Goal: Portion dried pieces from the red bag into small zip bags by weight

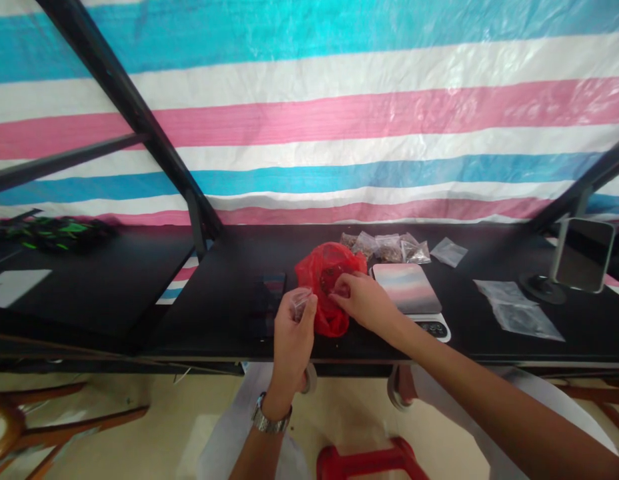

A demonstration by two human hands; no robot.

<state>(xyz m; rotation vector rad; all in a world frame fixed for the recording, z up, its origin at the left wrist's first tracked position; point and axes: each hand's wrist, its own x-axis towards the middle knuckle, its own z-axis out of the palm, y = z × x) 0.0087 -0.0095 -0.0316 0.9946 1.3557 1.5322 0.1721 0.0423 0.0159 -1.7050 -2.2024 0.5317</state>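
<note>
The left hand (292,337) sits at lower centre of the frame, closed, pinching a small clear plastic bag (300,303) between thumb and fingers. That bag stands roughly upright, tilted slightly to the right, just beside a crumpled red plastic bag (330,287). A metal wristwatch (272,413) circles the left wrist.

The right hand (364,301) reaches in from the lower right, its long axis pointing left. Its fingers (339,288) are bent and pressed against the red bag's middle, though it is hard to tell whether they grip it. The red bag lies on the black table (489,250) at centre frame, its long axis running roughly up and down.

Behind it, 4 small clear bags of brown bits (384,248) sit in a row, with 1 clear bag (448,252) just to their right. A kitchen scale (407,288) with a pastel top sits right of the red bag, and flat clear bags (518,313) lie farther right. A dark phone (267,307) lies left of the hands.
</note>
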